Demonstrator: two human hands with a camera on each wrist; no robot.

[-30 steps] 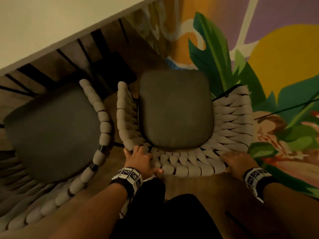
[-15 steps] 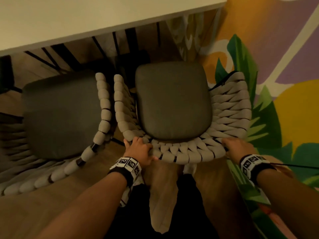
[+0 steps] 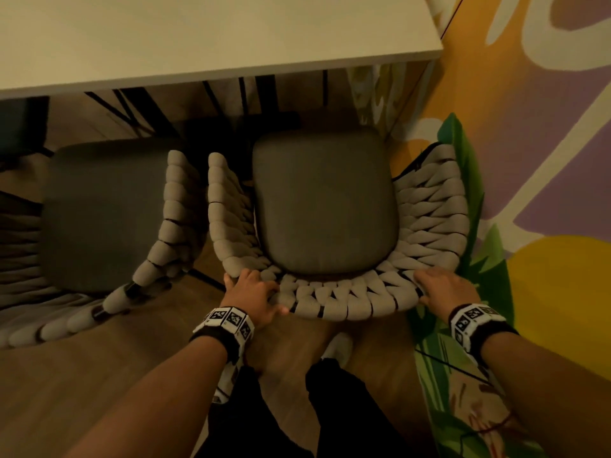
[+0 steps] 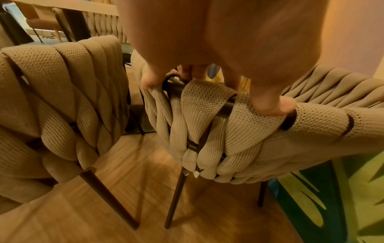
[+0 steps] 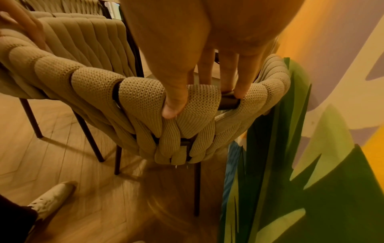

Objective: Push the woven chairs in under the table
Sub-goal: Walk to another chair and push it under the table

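Plainly, the table (image 3: 211,38) served as the fixed mark: its pale top ran across the upper part of the head view and ended in a corner close to the painted wall (image 3: 535,133). Two woven chairs stood on the near side of that table edge. The right-hand chair (image 3: 433,206) had the front of its dark seat cushion (image 3: 324,206) just short of the table edge, with only a narrow dark band between them, so the seat lay still wholly outside the tabletop. The left-hand chair (image 3: 175,206) sat about as far from the table, its cushion front also near the edge. Between the two chairs' woven arms ran only a slim gap; on the other side the right-hand chair's arm lay close against the wall, though whether it touched could not be told from these views. Beneath the table, thin black legs (image 3: 244,94) and shadowed wooden floor (image 3: 82,375) showed open space ahead of both seats.

Both hands held the curved back rail of the right-hand chair, on the side away from the table. The left hand (image 3: 253,292) gripped the rail's left end, fingers curled over the top and thumb (image 4: 268,105) pressed on the knitted strap. The right hand (image 3: 443,287) gripped the right end likewise, thumb (image 5: 173,108) down the outside of the weave, fingers hooked over the dark frame tube. One pale shoe (image 3: 337,348) stood on the floor behind the chair back.
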